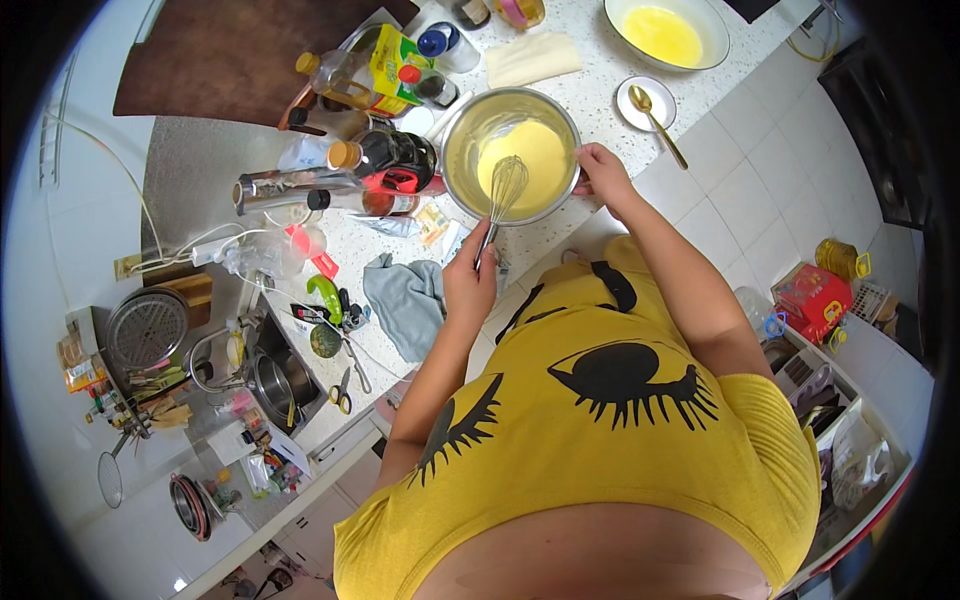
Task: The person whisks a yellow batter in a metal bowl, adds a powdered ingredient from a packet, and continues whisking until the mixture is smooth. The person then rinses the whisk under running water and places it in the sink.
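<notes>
A stainless steel mixing bowl (459,127) stands at the counter's edge, with pale yellow batter (551,154) inside. My left hand (471,281) grips the handle of a wire balloon whisk (508,184), whose wires dip into the batter. At the bowl's right rim, my right hand (602,176) pinches the edge, thumb on top and fingers below. Right of the bowl, a gold spoon (643,101) rests across a small white saucer (666,91). Beyond it sits a white enamel basin (720,45) containing yellow liquid.
Several sauce bottles (390,154) crowd the counter left of the bowl. A folded beige cloth (532,60) lies behind it. Nearer me are a grey-blue towel (405,300), a green pepper (324,292), scissors (341,394) and a sink (300,375). A red box (810,300) stands at the right.
</notes>
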`<state>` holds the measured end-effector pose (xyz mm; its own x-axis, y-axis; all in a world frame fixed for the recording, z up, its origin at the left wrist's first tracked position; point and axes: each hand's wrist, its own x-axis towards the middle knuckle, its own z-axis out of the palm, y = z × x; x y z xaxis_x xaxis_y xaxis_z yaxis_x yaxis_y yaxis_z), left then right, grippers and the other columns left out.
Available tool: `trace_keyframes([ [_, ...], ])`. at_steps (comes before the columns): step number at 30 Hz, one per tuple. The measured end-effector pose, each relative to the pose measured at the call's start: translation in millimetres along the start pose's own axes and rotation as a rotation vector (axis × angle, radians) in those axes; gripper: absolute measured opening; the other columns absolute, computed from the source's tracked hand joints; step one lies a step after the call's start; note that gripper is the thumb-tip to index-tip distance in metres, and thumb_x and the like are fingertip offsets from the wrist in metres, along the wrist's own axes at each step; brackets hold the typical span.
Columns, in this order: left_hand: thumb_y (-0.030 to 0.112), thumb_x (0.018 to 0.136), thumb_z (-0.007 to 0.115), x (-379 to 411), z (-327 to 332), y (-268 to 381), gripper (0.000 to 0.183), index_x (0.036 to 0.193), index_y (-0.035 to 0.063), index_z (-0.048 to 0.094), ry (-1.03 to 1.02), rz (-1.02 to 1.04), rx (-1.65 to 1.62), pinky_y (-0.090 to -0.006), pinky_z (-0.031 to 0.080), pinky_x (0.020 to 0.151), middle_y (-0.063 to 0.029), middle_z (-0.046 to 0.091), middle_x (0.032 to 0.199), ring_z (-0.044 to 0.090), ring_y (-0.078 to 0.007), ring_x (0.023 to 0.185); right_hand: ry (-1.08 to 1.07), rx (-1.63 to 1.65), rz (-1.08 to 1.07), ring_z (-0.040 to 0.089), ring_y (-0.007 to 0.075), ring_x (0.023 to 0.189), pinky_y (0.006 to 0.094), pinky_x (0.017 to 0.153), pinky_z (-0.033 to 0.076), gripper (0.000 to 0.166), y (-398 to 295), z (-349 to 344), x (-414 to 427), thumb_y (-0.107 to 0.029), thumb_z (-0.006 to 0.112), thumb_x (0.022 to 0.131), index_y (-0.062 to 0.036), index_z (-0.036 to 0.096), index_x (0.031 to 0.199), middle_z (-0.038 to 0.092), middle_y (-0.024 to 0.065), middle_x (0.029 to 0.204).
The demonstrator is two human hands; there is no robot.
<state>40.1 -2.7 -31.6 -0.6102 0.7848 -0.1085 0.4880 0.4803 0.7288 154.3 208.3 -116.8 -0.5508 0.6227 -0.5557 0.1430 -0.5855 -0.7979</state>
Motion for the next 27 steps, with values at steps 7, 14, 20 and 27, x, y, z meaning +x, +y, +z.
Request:
trace_keyframes([
  [7, 0.007, 0.08, 0.052, 2, 3, -7, 0.036, 0.116, 0.007, 0.053, 0.023, 0.054, 0.079, -0.0332, 0.046, 0.059, -0.019, 0.06, 0.078, 0.059, -0.0301, 0.064, -0.003, 0.022, -0.008, 0.051, 0.0079, 0.055, 0.0221, 0.054, 0.049, 0.019, -4, 1, -4, -0.027, 0.045, 0.089, -0.0081, 0.049, 0.088, 0.049, 0.0, 0.069],
  [14, 0.006, 0.078, 0.053, 1, 1, -9, 0.039, 0.117, 0.0079, 0.052, 0.127, 0.232, 0.172, -0.0355, 0.045, 0.061, -0.0185, 0.058, 0.077, 0.057, -0.0315, 0.068, -0.013, 0.006, -0.013, 0.051, 0.008, 0.056, 0.0228, 0.054, 0.05, 0.019, 3, -1, 1, -0.026, 0.046, 0.089, -0.0072, 0.049, 0.087, 0.049, 0.0005, 0.069],
  [20, 0.006, 0.078, 0.053, -2, 4, -11, 0.039, 0.117, 0.0077, 0.052, 0.047, 0.192, 0.192, -0.0355, 0.046, 0.062, -0.0194, 0.059, 0.082, 0.057, -0.0319, 0.07, -0.003, 0.019, -0.004, 0.05, 0.0076, 0.055, 0.0217, 0.054, 0.048, 0.018, -2, 1, -1, -0.026, 0.046, 0.089, -0.0087, 0.049, 0.088, 0.049, -0.0004, 0.068],
  [27, 0.005, 0.079, 0.051, 1, 10, -11, 0.037, 0.116, 0.0066, 0.052, -0.005, 0.107, 0.164, -0.0346, 0.046, 0.062, -0.02, 0.061, 0.087, 0.059, -0.0339, 0.07, -0.009, 0.005, -0.001, 0.05, 0.0073, 0.058, 0.0219, 0.055, 0.048, 0.017, 0, 0, -1, -0.025, 0.046, 0.089, -0.0083, 0.05, 0.089, 0.049, -0.0002, 0.069],
])
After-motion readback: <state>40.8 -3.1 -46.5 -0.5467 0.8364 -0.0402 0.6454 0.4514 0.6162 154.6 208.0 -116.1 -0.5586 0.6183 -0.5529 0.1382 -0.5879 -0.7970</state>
